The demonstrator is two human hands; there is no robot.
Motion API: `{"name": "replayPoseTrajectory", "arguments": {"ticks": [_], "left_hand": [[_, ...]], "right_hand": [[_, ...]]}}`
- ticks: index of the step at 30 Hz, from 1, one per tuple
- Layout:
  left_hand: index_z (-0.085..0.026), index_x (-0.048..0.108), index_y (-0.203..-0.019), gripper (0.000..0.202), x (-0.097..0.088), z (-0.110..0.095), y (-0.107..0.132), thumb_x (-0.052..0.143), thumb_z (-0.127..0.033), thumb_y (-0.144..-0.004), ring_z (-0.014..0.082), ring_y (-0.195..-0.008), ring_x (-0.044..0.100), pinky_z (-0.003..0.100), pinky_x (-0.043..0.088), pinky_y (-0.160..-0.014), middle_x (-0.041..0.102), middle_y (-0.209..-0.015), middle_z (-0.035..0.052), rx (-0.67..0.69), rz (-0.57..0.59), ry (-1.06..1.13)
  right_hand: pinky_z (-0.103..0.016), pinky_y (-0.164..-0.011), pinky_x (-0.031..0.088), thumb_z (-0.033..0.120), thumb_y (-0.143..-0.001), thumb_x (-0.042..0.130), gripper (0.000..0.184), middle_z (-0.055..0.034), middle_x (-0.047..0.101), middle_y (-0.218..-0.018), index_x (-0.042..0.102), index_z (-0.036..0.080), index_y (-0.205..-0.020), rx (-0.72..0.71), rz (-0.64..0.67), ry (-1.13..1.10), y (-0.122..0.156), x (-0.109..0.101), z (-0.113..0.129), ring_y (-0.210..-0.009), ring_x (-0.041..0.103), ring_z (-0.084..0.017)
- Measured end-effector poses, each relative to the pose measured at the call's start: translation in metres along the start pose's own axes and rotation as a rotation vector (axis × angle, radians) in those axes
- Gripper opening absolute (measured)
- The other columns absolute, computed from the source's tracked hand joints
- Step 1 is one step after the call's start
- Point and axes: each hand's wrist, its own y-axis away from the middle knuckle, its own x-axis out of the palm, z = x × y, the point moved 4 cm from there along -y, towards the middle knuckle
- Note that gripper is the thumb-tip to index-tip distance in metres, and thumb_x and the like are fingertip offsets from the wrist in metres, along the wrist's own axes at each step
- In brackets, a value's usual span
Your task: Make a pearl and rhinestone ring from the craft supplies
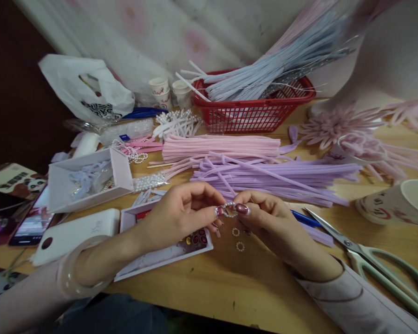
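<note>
My left hand (181, 211) and my right hand (270, 222) meet over the wooden table (251, 287), both pinching a small beaded pearl piece (231, 209) between thumbs and forefingers. Two small pearl rings (237, 238) lie on the table just below the fingers. A pale bangle (71, 273) sits on my left wrist. Under my left hand is a shallow white tray (167, 255) with red gems. Behind the hands lies a pile of purple pipe cleaners (275, 176) and a bundle of pink ones (223, 146).
A red basket (254, 113) of pale blue pipe cleaners stands at the back. Green-handled scissors (372, 264) and a paper cup (400, 202) are right. A white box (90, 178), power bank (76, 232), phone (31, 220) and plastic bag (87, 90) are left.
</note>
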Motion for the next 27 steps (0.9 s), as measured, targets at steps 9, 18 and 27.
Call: {"name": "replayPoseTrajectory", "arguments": {"ticks": [9, 18, 27], "left_hand": [[-0.009, 0.061, -0.088, 0.009, 0.0000, 0.0008, 0.0026, 0.063, -0.008, -0.079, 0.0061, -0.064, 0.065, 0.013, 0.053, -0.060, 0.068, -0.074, -0.0010, 0.019, 0.028, 0.003], [-0.010, 0.061, -0.088, 0.011, 0.0009, 0.0007, 0.0019, 0.064, -0.007, -0.077, 0.0064, -0.065, 0.064, 0.015, 0.052, -0.061, 0.067, -0.076, -0.0007, 0.035, 0.034, -0.002], [-0.010, 0.061, -0.088, 0.013, 0.0006, 0.0005, 0.0031, 0.065, -0.006, -0.076, 0.0065, -0.066, 0.063, 0.015, 0.052, -0.061, 0.067, -0.079, -0.0004, 0.056, 0.049, -0.025]], "right_hand": [[-0.019, -0.051, 0.032, 0.038, -0.081, 0.074, 0.018, 0.0047, 0.057, -0.059, 0.071, 0.020, -0.081, -0.018, -0.006, -0.024, 0.0003, 0.0026, 0.0037, -0.053, 0.043, -0.006], [-0.018, -0.051, 0.032, 0.036, -0.079, 0.076, 0.017, 0.0041, 0.059, -0.059, 0.071, 0.020, -0.078, -0.007, -0.026, -0.029, 0.0004, 0.0042, 0.0068, -0.053, 0.044, -0.006], [-0.019, -0.050, 0.032, 0.035, -0.078, 0.076, 0.017, 0.0036, 0.060, -0.060, 0.070, 0.019, -0.077, -0.004, -0.031, -0.033, -0.0002, 0.0052, 0.0076, -0.053, 0.045, -0.007]]}}
